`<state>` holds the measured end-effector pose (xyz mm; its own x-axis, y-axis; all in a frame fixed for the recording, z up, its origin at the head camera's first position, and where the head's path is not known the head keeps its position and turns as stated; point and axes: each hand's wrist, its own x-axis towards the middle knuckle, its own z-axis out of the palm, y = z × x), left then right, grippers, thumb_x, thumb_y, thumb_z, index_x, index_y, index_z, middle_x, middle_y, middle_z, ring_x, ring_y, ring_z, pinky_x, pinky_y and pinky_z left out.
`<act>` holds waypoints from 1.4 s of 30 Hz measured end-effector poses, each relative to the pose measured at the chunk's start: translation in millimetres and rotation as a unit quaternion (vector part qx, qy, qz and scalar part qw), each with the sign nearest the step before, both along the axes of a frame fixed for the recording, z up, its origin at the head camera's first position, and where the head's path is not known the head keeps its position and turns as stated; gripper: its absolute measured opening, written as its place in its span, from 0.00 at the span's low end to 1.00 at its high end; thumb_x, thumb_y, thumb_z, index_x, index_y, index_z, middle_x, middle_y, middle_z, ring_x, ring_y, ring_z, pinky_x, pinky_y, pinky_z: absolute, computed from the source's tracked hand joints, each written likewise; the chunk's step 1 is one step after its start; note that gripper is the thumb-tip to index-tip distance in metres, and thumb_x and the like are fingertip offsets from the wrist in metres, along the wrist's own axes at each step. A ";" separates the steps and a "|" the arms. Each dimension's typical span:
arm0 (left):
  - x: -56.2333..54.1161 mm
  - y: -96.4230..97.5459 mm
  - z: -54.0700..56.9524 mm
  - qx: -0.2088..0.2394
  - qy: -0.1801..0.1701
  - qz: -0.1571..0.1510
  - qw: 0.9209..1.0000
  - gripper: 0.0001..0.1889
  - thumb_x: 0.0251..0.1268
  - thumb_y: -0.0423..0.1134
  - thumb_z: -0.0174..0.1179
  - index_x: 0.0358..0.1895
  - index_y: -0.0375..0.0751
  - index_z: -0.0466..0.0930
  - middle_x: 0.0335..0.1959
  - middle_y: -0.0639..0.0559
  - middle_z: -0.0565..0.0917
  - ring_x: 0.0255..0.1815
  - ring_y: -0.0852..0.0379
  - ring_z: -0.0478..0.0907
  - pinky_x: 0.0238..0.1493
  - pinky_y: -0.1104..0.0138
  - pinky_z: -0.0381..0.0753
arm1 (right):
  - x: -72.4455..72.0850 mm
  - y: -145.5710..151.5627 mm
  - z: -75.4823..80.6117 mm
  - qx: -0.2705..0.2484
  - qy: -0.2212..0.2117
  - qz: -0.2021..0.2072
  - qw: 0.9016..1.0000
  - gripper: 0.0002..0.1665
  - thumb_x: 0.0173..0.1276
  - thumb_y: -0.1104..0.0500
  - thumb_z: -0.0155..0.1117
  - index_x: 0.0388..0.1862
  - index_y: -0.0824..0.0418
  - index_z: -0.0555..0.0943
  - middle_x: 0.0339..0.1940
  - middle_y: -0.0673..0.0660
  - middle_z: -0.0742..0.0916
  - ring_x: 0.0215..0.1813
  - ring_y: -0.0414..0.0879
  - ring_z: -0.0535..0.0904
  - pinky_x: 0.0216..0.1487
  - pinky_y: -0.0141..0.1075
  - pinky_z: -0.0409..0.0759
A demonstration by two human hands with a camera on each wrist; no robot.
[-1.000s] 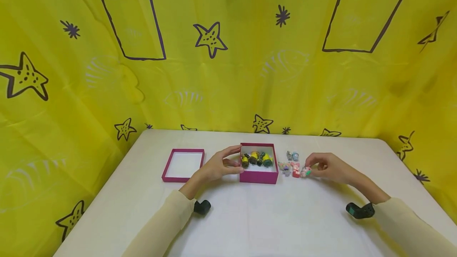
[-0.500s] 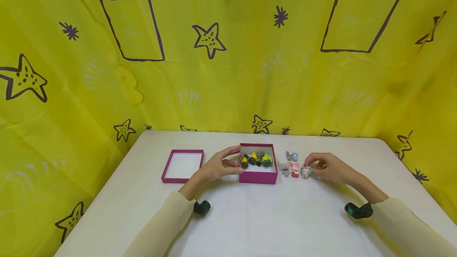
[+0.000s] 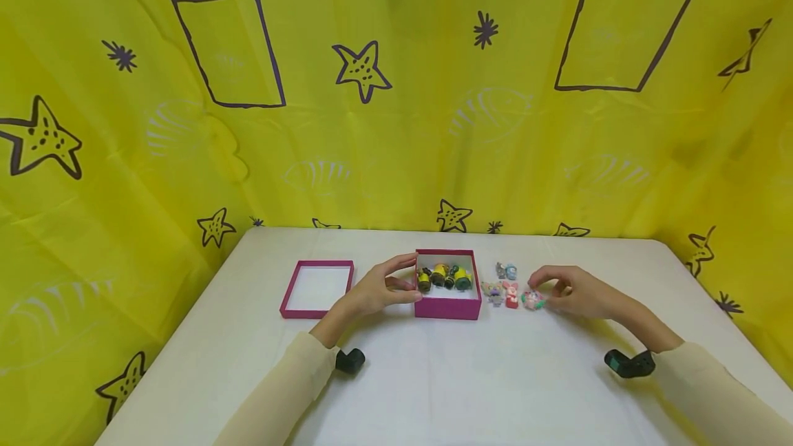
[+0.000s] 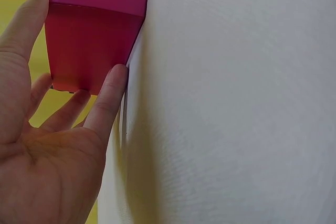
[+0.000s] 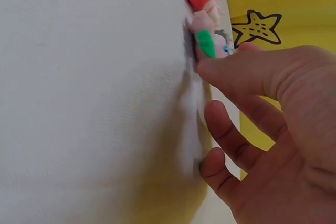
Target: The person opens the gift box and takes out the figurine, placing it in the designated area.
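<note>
An open magenta box (image 3: 447,308) stands on the table, with several small yellow and dark green figures (image 3: 440,274) inside. My left hand (image 3: 376,288) holds its left side, the thumb at the front corner and the fingers towards the back edge; the left wrist view shows the box's red-looking side (image 4: 86,51) between them. A small pink figurine with green parts (image 3: 533,300) stands upright right of the box. My right hand (image 3: 576,291) is beside it, fingers loosely bent, the thumb tip close to the figurine; whether they touch cannot be told.
Left of the figurine stand a red and pink figurine (image 3: 511,294) and a grey one (image 3: 495,293). Behind them are a blue figurine (image 3: 511,271) and another grey one (image 3: 500,270). A magenta-edged lid (image 3: 317,313) lies inner side up at the left. A yellow curtain (image 3: 396,157) hangs behind.
My right hand has turned the pink figurine upright, let it go and drawn slightly right. My left hand keeps its place on the box.
</note>
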<state>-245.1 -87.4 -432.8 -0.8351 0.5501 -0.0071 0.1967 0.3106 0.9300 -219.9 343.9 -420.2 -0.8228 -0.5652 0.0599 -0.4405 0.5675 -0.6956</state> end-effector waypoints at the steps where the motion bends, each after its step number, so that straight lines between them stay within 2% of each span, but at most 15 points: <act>1: 0.0 0.0 0.1 -0.001 0.000 0.001 1.000 0.43 0.66 0.41 0.72 0.81 0.54 0.60 0.80 0.51 0.64 0.59 0.50 0.82 0.59 0.56 0.82 | 0.2 0.5 1.3 0.001 -0.001 0.005 1.000 0.20 0.67 0.69 0.70 0.57 0.60 0.82 0.58 0.64 0.85 0.42 0.48 0.79 0.43 0.33 0.80; 5: -0.1 -0.1 0.3 -0.002 0.001 0.003 1.000 0.43 0.66 0.41 0.72 0.81 0.55 0.60 0.80 0.51 0.64 0.58 0.51 0.83 0.59 0.56 0.82 | 0.9 1.0 5.6 -0.002 -0.004 0.016 1.000 0.22 0.67 0.67 0.71 0.59 0.63 0.80 0.60 0.65 0.84 0.46 0.49 0.79 0.45 0.33 0.81; 9: -0.4 -0.2 0.2 0.001 0.002 -0.001 1.000 0.43 0.66 0.40 0.72 0.81 0.54 0.60 0.80 0.51 0.64 0.58 0.50 0.83 0.59 0.56 0.82 | 2.2 0.8 8.7 -0.004 0.001 0.015 1.000 0.23 0.67 0.65 0.72 0.60 0.64 0.80 0.59 0.67 0.84 0.44 0.50 0.79 0.44 0.33 0.81; 14: -0.2 -0.8 0.2 0.002 0.003 -0.003 1.000 0.43 0.66 0.40 0.72 0.81 0.52 0.59 0.80 0.50 0.64 0.58 0.50 0.83 0.60 0.55 0.82 | 3.7 -0.8 8.4 0.003 0.005 -0.008 1.000 0.23 0.66 0.63 0.74 0.58 0.64 0.81 0.55 0.64 0.86 0.42 0.50 0.79 0.42 0.32 0.80; 20: 0.0 -0.8 -0.1 0.004 0.004 -0.005 1.000 0.43 0.66 0.40 0.72 0.81 0.51 0.59 0.80 0.50 0.64 0.58 0.50 0.83 0.60 0.55 0.82 | 5.3 -5.0 3.1 0.022 -0.007 -0.048 0.999 0.20 0.64 0.63 0.76 0.54 0.61 0.83 0.47 0.57 0.87 0.36 0.47 0.76 0.37 0.31 0.78; 24: -0.2 -0.1 -0.2 0.003 0.006 -0.005 1.000 0.43 0.66 0.40 0.72 0.81 0.51 0.59 0.80 0.51 0.63 0.58 0.51 0.83 0.59 0.55 0.82 | 5.2 -7.1 1.8 0.030 0.004 -0.054 0.998 0.18 0.64 0.63 0.76 0.52 0.58 0.84 0.47 0.55 0.87 0.38 0.48 0.76 0.38 0.32 0.78; 28: 0.0 0.3 0.0 0.003 0.004 -0.002 1.000 0.43 0.66 0.40 0.72 0.81 0.51 0.59 0.80 0.52 0.63 0.58 0.51 0.83 0.60 0.56 0.82 | 3.7 -8.4 2.6 0.033 0.016 -0.052 0.998 0.16 0.65 0.63 0.75 0.51 0.56 0.85 0.49 0.55 0.88 0.40 0.48 0.76 0.39 0.32 0.79; 35: -0.1 0.4 -0.7 0.006 0.004 -0.005 1.000 0.43 0.66 0.39 0.72 0.81 0.50 0.59 0.80 0.51 0.63 0.58 0.50 0.83 0.60 0.56 0.82 | 1.7 -8.5 2.6 0.031 0.016 -0.039 0.999 0.16 0.66 0.66 0.73 0.52 0.58 0.84 0.51 0.59 0.88 0.37 0.45 0.77 0.35 0.32 0.79; 42: -0.3 0.2 -1.3 0.007 0.002 -0.002 1.000 0.43 0.66 0.39 0.72 0.81 0.51 0.60 0.80 0.51 0.64 0.59 0.50 0.82 0.60 0.56 0.81 | 3.4 -9.5 7.2 0.032 0.029 -0.019 0.999 0.16 0.66 0.66 0.72 0.53 0.61 0.84 0.51 0.61 0.88 0.39 0.46 0.78 0.40 0.33 0.81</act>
<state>-245.4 -87.1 -434.1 -0.8332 0.5530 0.0039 0.2009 0.2960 0.9338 -216.6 334.4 -412.9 -0.8403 -0.5371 0.0732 -0.4557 0.6268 -0.6321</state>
